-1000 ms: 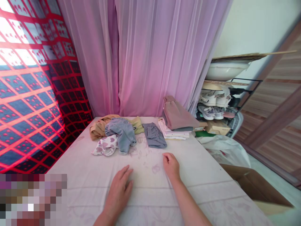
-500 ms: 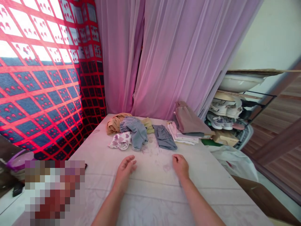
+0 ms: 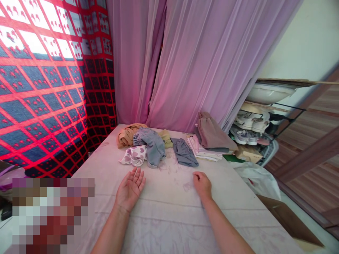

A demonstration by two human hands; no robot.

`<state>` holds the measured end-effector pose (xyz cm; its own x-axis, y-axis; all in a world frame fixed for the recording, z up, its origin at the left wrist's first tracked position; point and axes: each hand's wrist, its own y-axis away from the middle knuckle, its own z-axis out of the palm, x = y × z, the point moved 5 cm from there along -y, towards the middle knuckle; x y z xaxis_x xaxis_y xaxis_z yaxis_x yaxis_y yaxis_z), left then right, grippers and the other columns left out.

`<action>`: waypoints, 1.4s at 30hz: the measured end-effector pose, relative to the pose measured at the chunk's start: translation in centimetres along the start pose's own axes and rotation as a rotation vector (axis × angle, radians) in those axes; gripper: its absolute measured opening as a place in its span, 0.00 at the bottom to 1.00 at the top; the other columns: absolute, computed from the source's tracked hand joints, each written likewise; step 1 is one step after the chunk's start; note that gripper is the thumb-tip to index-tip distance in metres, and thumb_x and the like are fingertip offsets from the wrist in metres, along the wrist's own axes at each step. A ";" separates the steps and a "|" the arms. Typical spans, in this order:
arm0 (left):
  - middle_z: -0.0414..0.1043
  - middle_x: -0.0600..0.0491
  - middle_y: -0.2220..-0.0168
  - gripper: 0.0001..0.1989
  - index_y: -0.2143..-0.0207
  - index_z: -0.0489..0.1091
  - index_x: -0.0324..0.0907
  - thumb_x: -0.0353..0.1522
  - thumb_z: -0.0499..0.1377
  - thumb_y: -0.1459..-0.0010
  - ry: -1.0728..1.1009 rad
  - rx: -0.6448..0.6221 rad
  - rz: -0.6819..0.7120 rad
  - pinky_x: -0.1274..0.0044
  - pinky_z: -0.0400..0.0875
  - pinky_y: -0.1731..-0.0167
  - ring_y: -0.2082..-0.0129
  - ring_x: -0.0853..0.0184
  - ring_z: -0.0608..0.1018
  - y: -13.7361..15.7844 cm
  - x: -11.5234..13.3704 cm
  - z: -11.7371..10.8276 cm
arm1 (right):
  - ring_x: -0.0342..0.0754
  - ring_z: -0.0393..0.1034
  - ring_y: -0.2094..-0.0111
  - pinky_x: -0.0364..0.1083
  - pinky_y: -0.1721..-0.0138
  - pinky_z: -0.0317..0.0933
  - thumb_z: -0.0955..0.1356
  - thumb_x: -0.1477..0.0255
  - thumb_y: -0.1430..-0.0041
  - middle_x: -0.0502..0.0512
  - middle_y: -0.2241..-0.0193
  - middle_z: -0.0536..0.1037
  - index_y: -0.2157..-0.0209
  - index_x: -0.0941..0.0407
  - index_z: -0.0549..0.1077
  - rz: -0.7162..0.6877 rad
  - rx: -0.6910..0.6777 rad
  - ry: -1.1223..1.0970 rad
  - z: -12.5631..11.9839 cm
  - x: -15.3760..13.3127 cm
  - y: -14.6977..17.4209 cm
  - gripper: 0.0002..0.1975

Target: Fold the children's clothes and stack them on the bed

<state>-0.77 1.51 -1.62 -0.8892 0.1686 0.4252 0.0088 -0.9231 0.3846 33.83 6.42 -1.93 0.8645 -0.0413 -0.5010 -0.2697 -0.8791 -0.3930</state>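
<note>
My left hand [image 3: 131,188] lies palm up over the covered table [image 3: 169,197], fingers stretched out and nothing in it. Just beyond its fingertips is a white cloth with mauve hearts [image 3: 134,155]. Behind that sits a loose heap: a tan garment [image 3: 127,135], crumpled blue denim pants [image 3: 153,145] and a yellow-green cloth [image 3: 166,138]. My right hand [image 3: 202,184] rests as a loose fist on the table, with nothing showing in it. Folded grey-blue pants [image 3: 184,152] lie a little beyond, beside folded pink and white clothes [image 3: 206,150].
A brown folded cloth [image 3: 215,135] stands at the table's back right. Purple curtains [image 3: 185,70] close off the back, and a red-checked curtain [image 3: 53,88] hangs left. To the right are a shoe rack [image 3: 251,127], a plastic bag [image 3: 261,178] and a cardboard box [image 3: 288,218].
My left hand has moved left and turned palm up, its fingers spreading. My right hand stays a loose fist in nearly the same place. The view has shifted slightly; the clothes lie as before.
</note>
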 end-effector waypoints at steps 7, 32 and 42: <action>0.76 0.50 0.55 0.12 0.57 0.71 0.44 0.33 0.49 0.36 0.023 -0.015 -0.003 0.72 0.74 0.56 0.55 0.68 0.78 -0.1 0.0 -0.2 | 0.49 0.71 0.64 0.46 0.59 0.62 0.59 0.69 0.47 0.57 0.65 0.78 0.68 0.56 0.77 -0.008 0.017 -0.031 0.1 0.3 0.0 0.16; 0.77 0.47 0.56 0.13 0.53 0.72 0.40 0.28 0.50 0.36 0.132 -0.018 0.010 0.69 0.77 0.62 0.58 0.63 0.80 0.0 -0.4 -0.3 | 0.57 0.55 0.38 0.52 0.41 0.51 0.63 0.58 0.42 0.68 0.38 0.60 0.37 0.63 0.57 -0.081 -0.309 0.362 5.2 -10.1 -14.0 0.36; 0.77 0.47 0.54 0.14 0.54 0.73 0.41 0.29 0.49 0.35 0.127 -0.012 0.005 0.69 0.77 0.62 0.56 0.61 0.80 -0.3 -0.8 -0.8 | 0.62 0.63 0.45 0.59 0.49 0.57 0.62 0.56 0.41 0.71 0.44 0.66 0.40 0.57 0.62 0.157 -0.456 0.466 9.0 -7.8 -15.3 0.31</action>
<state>-0.44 1.39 -2.68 -0.9399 0.1195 0.3199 0.0088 -0.9280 0.3725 27.36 24.47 1.03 0.9499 -0.2960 -0.1002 -0.2897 -0.9543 0.0735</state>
